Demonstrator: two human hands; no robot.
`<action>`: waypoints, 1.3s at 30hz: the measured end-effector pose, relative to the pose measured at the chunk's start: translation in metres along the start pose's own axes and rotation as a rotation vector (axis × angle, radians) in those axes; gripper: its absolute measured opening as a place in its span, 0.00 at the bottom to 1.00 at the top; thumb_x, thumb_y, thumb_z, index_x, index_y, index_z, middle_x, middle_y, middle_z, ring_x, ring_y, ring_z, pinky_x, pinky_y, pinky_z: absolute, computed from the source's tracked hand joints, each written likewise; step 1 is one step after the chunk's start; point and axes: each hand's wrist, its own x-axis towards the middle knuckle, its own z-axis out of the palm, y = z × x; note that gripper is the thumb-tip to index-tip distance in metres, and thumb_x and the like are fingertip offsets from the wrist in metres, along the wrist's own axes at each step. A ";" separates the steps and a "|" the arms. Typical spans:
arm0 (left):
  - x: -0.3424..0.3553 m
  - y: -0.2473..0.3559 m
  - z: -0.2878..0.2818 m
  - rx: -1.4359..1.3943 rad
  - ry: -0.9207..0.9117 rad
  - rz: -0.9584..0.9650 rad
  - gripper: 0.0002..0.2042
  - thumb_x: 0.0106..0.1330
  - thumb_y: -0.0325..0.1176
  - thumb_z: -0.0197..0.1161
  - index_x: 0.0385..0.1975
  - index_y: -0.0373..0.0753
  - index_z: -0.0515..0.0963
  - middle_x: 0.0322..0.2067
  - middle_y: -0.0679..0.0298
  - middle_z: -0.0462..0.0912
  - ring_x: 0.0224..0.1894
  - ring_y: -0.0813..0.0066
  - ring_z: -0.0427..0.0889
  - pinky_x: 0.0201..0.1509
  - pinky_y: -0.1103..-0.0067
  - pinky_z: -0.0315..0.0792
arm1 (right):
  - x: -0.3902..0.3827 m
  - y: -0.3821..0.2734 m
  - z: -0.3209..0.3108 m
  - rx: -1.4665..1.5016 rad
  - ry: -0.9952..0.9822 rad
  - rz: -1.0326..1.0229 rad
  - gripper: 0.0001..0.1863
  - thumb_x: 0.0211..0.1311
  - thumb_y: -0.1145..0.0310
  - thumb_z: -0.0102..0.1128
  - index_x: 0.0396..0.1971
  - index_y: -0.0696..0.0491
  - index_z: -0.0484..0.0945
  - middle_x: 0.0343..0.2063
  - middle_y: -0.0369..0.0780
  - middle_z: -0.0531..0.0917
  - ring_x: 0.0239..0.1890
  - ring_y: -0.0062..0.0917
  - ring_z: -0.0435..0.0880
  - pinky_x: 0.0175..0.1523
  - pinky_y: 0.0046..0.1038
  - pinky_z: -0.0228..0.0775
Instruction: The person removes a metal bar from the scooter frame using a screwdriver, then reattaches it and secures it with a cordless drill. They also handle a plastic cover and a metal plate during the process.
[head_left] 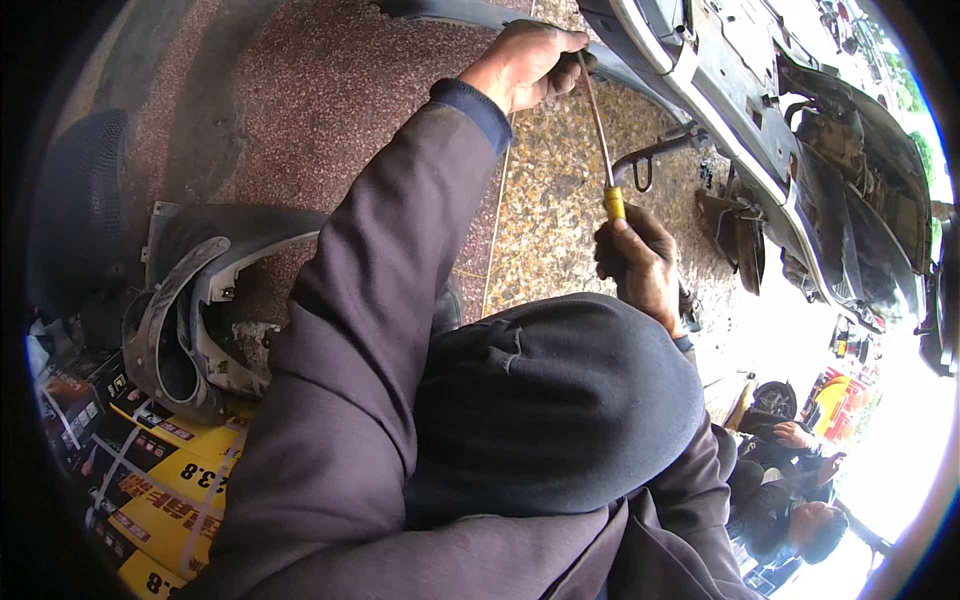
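My right hand (648, 268), smudged dark, is closed round the yellow handle of a screwdriver (600, 130). The thin shaft points away from me, up and slightly left. At its far end is my left hand (530, 68), fingers curled together next to the shaft's tip. What those fingers pinch, if anything, is hidden. A long grey curved panel (450, 12) runs behind the left hand and comes out on its right, towards a stripped vehicle frame (735, 150). Below the frame, a bent dark metal bar (655, 150) with a loop sticks out near the screwdriver.
Dark curved vehicle panels (178, 330) lie on the left, beside yellow and black boxes (165, 490). The floor (350, 110) is speckled red and tan. At the lower right, a person (790, 500) in dark clothes is near a wheel (775, 398). Bright light washes out the right side.
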 end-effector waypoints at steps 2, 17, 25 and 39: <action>0.007 0.001 0.004 0.007 0.004 0.016 0.08 0.70 0.31 0.58 0.39 0.32 0.77 0.31 0.60 0.82 0.22 0.84 0.73 0.25 0.86 0.71 | 0.003 0.004 0.016 0.055 -0.035 0.058 0.15 0.70 0.67 0.53 0.50 0.61 0.73 0.28 0.39 0.80 0.24 0.19 0.77 0.27 0.22 0.71; 0.025 0.013 0.017 0.274 -0.009 0.100 0.08 0.69 0.30 0.58 0.39 0.32 0.80 0.30 0.60 0.83 0.24 0.83 0.73 0.24 0.84 0.69 | 0.026 0.015 0.067 0.224 -0.005 0.023 0.14 0.71 0.66 0.52 0.50 0.58 0.73 0.28 0.38 0.80 0.24 0.19 0.78 0.27 0.22 0.71; 0.036 0.015 0.012 0.427 -0.029 0.113 0.07 0.67 0.31 0.60 0.36 0.35 0.81 0.25 0.65 0.81 0.20 0.82 0.72 0.20 0.82 0.65 | 0.037 0.022 0.091 0.288 0.056 0.068 0.17 0.69 0.66 0.55 0.53 0.58 0.72 0.30 0.37 0.79 0.27 0.19 0.78 0.29 0.22 0.71; 0.087 0.007 -0.062 0.357 0.118 -0.118 0.03 0.70 0.32 0.55 0.33 0.44 0.73 0.23 0.76 0.66 0.22 0.90 0.63 0.21 0.90 0.56 | 0.054 0.042 0.109 0.168 0.169 -0.208 0.14 0.62 0.72 0.57 0.46 0.61 0.75 0.32 0.43 0.80 0.35 0.24 0.75 0.42 0.30 0.70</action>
